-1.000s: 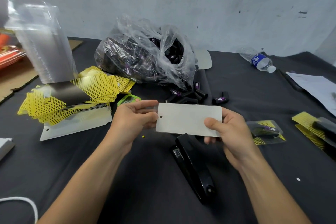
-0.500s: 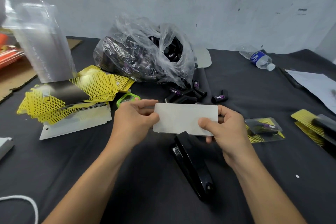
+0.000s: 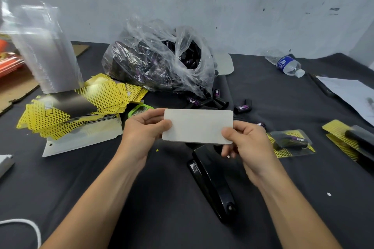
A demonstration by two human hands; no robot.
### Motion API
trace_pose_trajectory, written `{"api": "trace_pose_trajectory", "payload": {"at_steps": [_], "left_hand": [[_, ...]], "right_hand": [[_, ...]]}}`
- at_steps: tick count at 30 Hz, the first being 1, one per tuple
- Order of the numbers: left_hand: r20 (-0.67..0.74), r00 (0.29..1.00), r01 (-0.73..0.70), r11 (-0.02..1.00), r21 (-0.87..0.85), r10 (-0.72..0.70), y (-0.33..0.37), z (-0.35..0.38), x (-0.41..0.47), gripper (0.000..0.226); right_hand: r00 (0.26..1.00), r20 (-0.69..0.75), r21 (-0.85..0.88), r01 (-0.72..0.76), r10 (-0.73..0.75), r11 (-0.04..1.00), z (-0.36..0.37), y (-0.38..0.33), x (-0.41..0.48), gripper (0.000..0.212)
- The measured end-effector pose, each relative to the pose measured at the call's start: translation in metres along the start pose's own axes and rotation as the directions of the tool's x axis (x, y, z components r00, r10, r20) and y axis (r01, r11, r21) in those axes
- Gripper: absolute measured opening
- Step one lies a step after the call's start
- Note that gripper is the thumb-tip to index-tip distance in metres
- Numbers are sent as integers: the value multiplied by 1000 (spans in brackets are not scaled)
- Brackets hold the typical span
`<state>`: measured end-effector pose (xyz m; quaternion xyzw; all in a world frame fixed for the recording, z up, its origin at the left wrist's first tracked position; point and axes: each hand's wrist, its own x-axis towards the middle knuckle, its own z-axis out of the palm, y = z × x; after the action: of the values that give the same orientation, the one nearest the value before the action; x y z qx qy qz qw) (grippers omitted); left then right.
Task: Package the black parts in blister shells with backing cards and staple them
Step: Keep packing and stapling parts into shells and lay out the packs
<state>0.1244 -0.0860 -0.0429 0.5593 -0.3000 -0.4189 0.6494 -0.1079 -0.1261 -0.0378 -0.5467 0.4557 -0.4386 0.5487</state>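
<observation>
You hold the card (image 3: pixel 198 126) at both ends.
Your left hand (image 3: pixel 144 133) and right hand (image 3: pixel 247 147) fingers pinch its short edges; the stapler (image 3: pixel 210 184) lies on the bench (image 3: pixel 101 188) just below your right fingers.

Head-worn camera, looking forward and down, close over table (image 3: pixel 263 91)

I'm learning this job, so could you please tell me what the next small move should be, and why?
Probably lower the card into the mouth of the stapler: the left hand and right hand pinch the card's ends, and the stapler lies just below.
</observation>
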Motion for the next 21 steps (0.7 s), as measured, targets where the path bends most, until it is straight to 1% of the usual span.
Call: {"api": "trace_pose_trajectory", "payload": {"at_steps": [1,2,3,4,5,6,7,8,9,10,11,12,13,14,15,16,17,18,19,20,21], "left_hand": [[5,1000,-26,1000,7,26,-1,0,-1,27],[-15,998,-61,998,32,61,-3,1,0,26],[-50,995,-87,994,72,90,-4,3,0,24],[-84,992,-89,991,104,98,-4,6,1,18],[-99,993,-57,994,96,67,-3,8,1,9],[-77,997,17,999,41,-14,-1,12,-2,12],[-11,991,130,990,-47,-131,3,15,-5,28],[89,969,242,960,-139,-232,6,17,-6,43],[199,939,321,925,-205,-282,10,17,-8,53],[298,911,363,899,-245,-287,14,17,-10,57],[365,895,359,898,-254,-255,16,15,-11,56],[399,890,335,910,-246,-219,17,15,-12,50],[403,895,297,928,-223,-190,18,14,-13,42],[382,907,268,942,-202,-176,17,14,-13,36],[347,921,252,948,-193,-174,15,14,-12,32],[312,934,243,951,-191,-176,15,14,-12,29],[285,943,229,956,-184,-171,14,14,-12,28],[262,951,210,963,-171,-161,13,14,-12,28],[249,957,191,969,-157,-149,12,15,-12,29],[243,961,174,973,-149,-134,12,16,-11,29],[241,963,158,976,-152,-118,12,17,-12,30]], "right_hand": [[997,-47,-23,56,-57,998,0,-1,0,27],[986,-90,-87,133,-141,987,2,-2,-1,28],[959,-126,-197,225,-253,954,3,-3,-3,25],[910,-153,-324,322,-385,890,5,-5,-7,18],[842,-159,-437,408,-515,802,7,-7,-12,12],[765,-145,-531,475,-627,702,10,-9,-17,13],[689,-104,-597,533,-717,599,12,-10,-21,16],[626,-46,-642,578,-778,503,14,-10,-24,18],[583,19,-670,610,-812,422,16,-10,-25,18],[563,81,-687,629,-823,363,19,-10,-27,18],[562,134,-691,643,-816,329,21,-10,-27,20],[574,174,-687,653,-800,319,23,-9,-27,22],[597,201,-678,657,-777,329,24,-8,-27,26],[632,215,-666,652,-745,361,24,-7,-26,30],[676,215,-649,638,-705,414,23,-7,-25,33],[731,198,-623,608,-653,492,22,-6,-24,35],[797,163,-582,553,-581,596,22,-6,-23,38],[866,114,-510,471,-487,720,22,-7,-22,42],[923,56,-397,370,-381,840,23,-6,-20,45],[962,5,-247,264,-271,932,24,-5,-18,46],[986,-28,-98,161,-165,982,25,-3,-15,43]]}}
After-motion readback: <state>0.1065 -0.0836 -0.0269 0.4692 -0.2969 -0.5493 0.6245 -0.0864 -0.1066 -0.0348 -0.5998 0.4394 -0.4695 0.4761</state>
